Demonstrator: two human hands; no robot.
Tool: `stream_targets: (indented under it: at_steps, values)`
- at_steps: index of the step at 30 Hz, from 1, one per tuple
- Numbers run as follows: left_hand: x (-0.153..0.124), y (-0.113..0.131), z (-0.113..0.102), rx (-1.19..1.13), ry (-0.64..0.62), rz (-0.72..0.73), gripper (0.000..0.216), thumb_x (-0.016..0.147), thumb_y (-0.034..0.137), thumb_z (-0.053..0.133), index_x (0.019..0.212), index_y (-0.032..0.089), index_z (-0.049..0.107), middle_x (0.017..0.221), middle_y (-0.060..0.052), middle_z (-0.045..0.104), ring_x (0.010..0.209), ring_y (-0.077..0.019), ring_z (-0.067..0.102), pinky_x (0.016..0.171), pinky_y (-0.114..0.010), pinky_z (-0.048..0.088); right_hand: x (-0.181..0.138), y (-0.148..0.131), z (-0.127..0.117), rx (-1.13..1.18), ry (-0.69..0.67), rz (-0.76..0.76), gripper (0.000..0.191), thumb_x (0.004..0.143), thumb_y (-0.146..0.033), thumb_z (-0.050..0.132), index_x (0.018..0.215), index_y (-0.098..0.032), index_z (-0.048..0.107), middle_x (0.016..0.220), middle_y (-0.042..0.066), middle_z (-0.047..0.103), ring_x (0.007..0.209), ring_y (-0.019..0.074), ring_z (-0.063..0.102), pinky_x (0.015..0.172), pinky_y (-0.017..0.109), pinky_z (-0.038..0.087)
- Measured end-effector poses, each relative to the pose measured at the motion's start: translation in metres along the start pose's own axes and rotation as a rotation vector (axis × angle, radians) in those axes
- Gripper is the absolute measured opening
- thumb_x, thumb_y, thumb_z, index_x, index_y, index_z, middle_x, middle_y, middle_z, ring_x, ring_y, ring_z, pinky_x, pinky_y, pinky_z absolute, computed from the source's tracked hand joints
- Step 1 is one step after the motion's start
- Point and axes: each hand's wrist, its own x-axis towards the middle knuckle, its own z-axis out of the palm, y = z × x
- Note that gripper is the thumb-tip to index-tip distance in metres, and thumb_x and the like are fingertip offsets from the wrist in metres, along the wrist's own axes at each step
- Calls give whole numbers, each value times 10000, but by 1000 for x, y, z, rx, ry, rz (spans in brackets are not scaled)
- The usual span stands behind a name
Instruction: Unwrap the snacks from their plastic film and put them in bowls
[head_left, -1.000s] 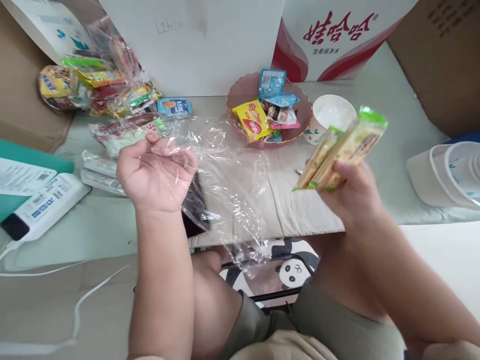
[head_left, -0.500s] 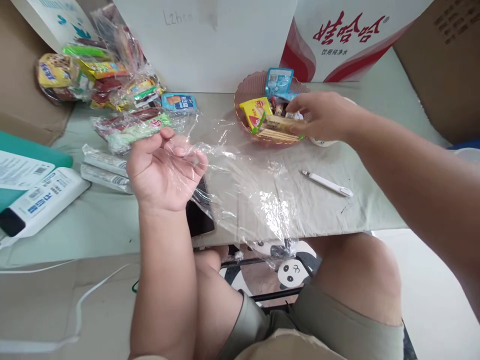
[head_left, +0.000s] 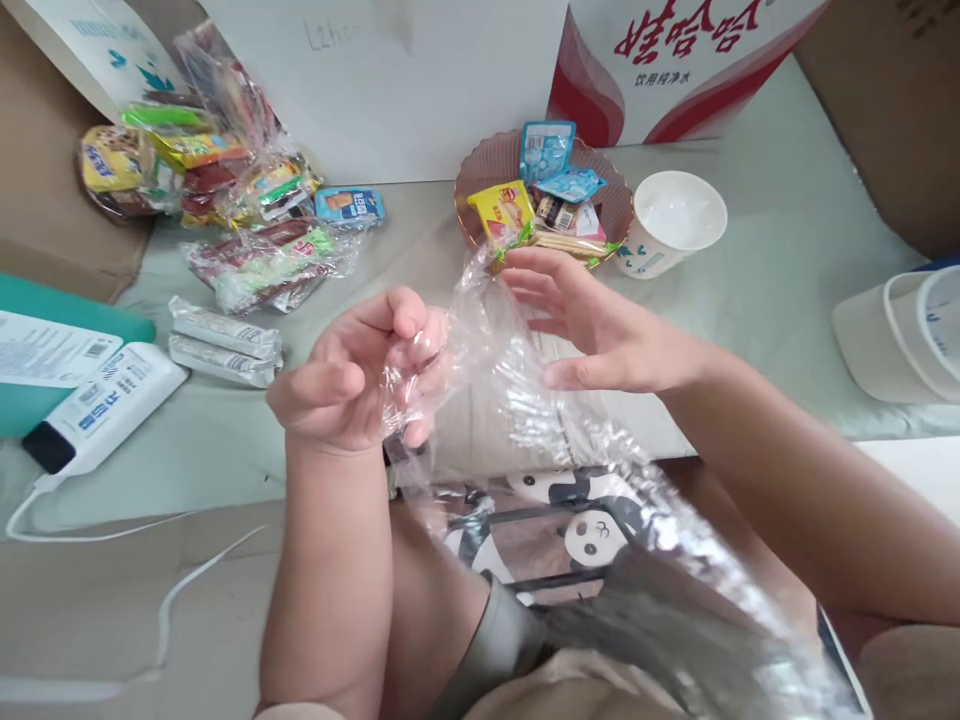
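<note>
My left hand [head_left: 360,375] has its fingers curled around a thin, clear plastic bag [head_left: 517,390]. The crinkled plastic trails across the table edge and over my lap to the lower right. My right hand [head_left: 607,325] is at the bag's right side with fingers spread, holding nothing I can see. Just beyond it stands a pink ribbed bowl [head_left: 476,165] with a gold rim. In the bowl lie a yellow snack packet [head_left: 501,210], blue pouches [head_left: 547,150], small dark packets [head_left: 555,213] and a stick-shaped snack [head_left: 566,243] with green ends, partly hidden by my fingers.
A white paper cup [head_left: 679,215] stands right of the bowl, stacked tubs [head_left: 870,340] farther right. Wrapped snacks [head_left: 210,180] pile up at left, near silver-wrapped bars [head_left: 225,345], a white power strip [head_left: 124,400] and a green bottle [head_left: 112,322]. White cartons [head_left: 420,100] stand behind.
My right hand has let go of the stick snack in the bowl and come back toward the plastic. My left hand has turned and curled more, and the plastic now stretches over my lap.
</note>
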Motion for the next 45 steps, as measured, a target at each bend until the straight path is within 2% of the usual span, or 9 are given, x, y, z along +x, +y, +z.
stream_targets:
  at_steps: [4,9,12,16,20,27,31,36,45]
  values:
    - [-1,-7,1,17,50,-2,466,526,349,966,756,244,574,700,32,367,444,-60,284,247,-204,190,-11,17,11,-108,131,170,779,670,-206,863,1399,-272,595,1397,89,654,947,186,708,728,284,561]
    - [7,-19,6,44,128,84,455,573,285,960,702,231,527,655,55,391,441,-46,307,307,-170,235,-46,44,27,-269,370,292,138,842,-266,661,970,-216,675,780,1,682,596,113,530,613,279,456]
    - [11,-27,14,73,252,235,534,609,281,955,644,207,428,604,68,373,441,-46,375,404,-174,354,-65,52,31,20,507,502,373,940,-511,586,1189,-239,637,678,-18,624,584,148,587,550,272,460]
    - [13,-31,32,128,247,358,649,641,289,961,628,193,318,568,82,325,385,-45,381,382,-175,366,-73,50,29,574,220,744,960,871,-775,611,1626,-307,247,836,49,758,657,246,755,559,346,565]
    - [14,-32,47,138,89,412,601,702,209,931,617,194,336,569,81,368,359,-48,455,337,-164,399,-66,46,39,886,59,657,1040,832,-581,804,1643,-361,191,944,38,791,748,202,785,701,337,628]
    - [17,-34,26,135,170,555,273,706,229,941,819,271,697,657,95,669,452,-87,636,419,-188,549,-67,54,22,821,673,300,371,661,-293,922,910,-237,653,749,-62,651,610,66,640,632,205,588]
    - [13,-24,13,168,493,419,223,748,154,830,784,299,664,629,144,651,541,-70,675,528,-175,538,-75,55,-8,551,1015,86,259,721,-181,841,857,-235,627,752,-84,585,460,0,399,499,172,472]
    - [18,-27,-4,13,693,252,159,840,157,623,716,240,567,545,135,536,423,-25,475,445,-184,339,-84,49,-28,545,921,78,333,696,-159,801,955,-297,645,1022,-68,726,420,-8,216,380,205,221]
    - [27,-60,10,165,214,-533,729,626,495,939,1217,199,632,994,-114,804,806,-243,776,643,-298,605,-103,49,-30,489,506,222,464,720,-254,788,1134,-406,645,1127,-74,791,361,-29,195,377,207,212]
